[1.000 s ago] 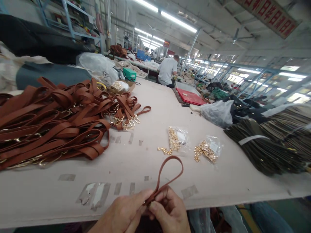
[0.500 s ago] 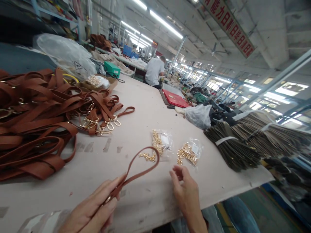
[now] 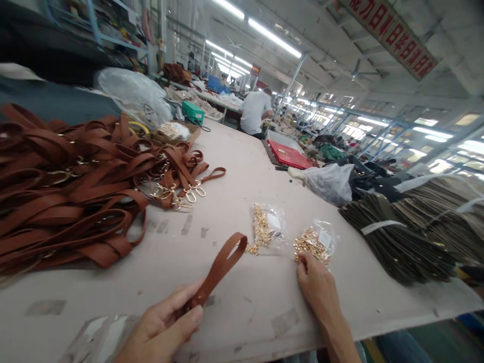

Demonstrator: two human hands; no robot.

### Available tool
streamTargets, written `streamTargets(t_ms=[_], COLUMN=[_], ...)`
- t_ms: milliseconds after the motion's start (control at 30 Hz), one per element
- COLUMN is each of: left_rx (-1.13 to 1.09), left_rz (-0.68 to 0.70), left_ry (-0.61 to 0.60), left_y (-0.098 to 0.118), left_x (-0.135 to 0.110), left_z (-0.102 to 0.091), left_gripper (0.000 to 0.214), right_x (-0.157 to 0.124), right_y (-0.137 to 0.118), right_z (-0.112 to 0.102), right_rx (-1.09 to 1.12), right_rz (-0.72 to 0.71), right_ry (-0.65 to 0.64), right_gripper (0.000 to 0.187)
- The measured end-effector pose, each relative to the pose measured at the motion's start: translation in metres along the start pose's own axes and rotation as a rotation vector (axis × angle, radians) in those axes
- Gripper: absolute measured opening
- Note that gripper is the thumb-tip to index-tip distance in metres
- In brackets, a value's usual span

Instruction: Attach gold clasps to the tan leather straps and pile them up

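Observation:
Between the thumb and fingers of my left hand (image 3: 170, 320) is a brown leather strap (image 3: 219, 267), its looped end sticking up and away to the right. My right hand (image 3: 317, 287) reaches to the near edge of a pile of small gold metal fittings (image 3: 310, 243), which spill from a clear plastic bag (image 3: 329, 234). Its fingers are drawn together at the pile, and whatever lies between the fingertips is hidden. Left of it, a second clear bag (image 3: 278, 224) has more gold fittings (image 3: 260, 224) spilling toward the strap's loop.
A large heap of brown leather straps (image 3: 83, 186) with gold clasps covers the table's left side. Bundled dark pieces (image 3: 393, 237) are stacked at the right edge. Farther back are a crumpled plastic bag (image 3: 328, 181), a red tray (image 3: 289, 154), a green box (image 3: 192, 112) and a seated person (image 3: 254, 112).
My right hand has moved forward to the right-hand pile of fittings, its fingers closing. My left hand has turned the strap, so its flat face shows. The view has swung left.

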State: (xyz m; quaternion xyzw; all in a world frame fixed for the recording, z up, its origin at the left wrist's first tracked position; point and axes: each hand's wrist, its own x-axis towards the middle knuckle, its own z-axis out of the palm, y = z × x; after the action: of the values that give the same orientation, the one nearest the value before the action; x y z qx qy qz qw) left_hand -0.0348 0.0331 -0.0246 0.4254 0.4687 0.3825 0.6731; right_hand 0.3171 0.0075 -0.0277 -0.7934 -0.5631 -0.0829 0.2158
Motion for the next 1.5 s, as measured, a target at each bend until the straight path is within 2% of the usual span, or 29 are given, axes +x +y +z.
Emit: streamTargets(t_ms=[100,167,233,300,367,433,500,800,900,1000,1233,1333,1500], left_rx=[-0.122,-0.143,-0.100,-0.054,-0.035,-0.035,-0.046,-0.002,0.037,0.110,0.206,0.172,0.194], left_rz=[-0.066,-0.065,-0.049,-0.039,-0.033,-0.023,-0.004,0.078,0.099,0.148,0.238,0.197,0.159], left_ry=[-0.047,-0.096,-0.147,-0.170,-0.170,-0.172,-0.179,-0.194,-0.189,-0.193,-0.221,-0.246,-0.243], left_y=[0.006,0.007,0.009,0.010,0.012,0.013,0.013,0.017,0.018,0.016,0.013,0.010,0.009], left_x=[-0.001,-0.002,-0.004,-0.006,-0.008,-0.009,-0.010,-0.015,-0.016,-0.017,-0.018,-0.018,-0.022], left_z=[0.008,0.011,0.012,0.013,0.014,0.015,0.016,0.012,0.012,0.011,0.010,0.012,0.016], left_gripper=[0.037,0.028,0.020,0.015,0.014,0.013,0.013,0.011,0.009,0.011,0.013,0.010,0.020], right_x=[-0.012,-0.028,-0.050,-0.071,-0.086,-0.095,-0.098,-0.105,-0.109,-0.111,-0.108,-0.110,-0.118], right_y=[-0.013,-0.037,-0.073,-0.112,-0.146,-0.169,-0.180,-0.186,-0.187,-0.186,-0.188,-0.188,-0.179], right_z=[-0.008,-0.014,-0.019,-0.018,-0.012,-0.004,0.003,0.010,0.014,0.018,0.016,0.013,0.010], right_rx=[0.161,0.401,0.673,0.878,1.018,1.080,1.081,0.999,1.008,1.029,1.354,1.419,1.368], right_rz=[0.087,0.187,0.245,0.206,0.107,0.003,-0.055,-0.113,-0.038,0.048,0.351,0.392,0.344], right_ry=[0.041,0.047,0.022,0.007,0.027,0.045,0.047,0.086,0.115,0.088,-0.029,-0.058,-0.059], right_gripper=[0.022,0.025,0.023,0.013,0.006,0.008,0.010,0.013,0.007,0.003,0.027,0.031,0.030])
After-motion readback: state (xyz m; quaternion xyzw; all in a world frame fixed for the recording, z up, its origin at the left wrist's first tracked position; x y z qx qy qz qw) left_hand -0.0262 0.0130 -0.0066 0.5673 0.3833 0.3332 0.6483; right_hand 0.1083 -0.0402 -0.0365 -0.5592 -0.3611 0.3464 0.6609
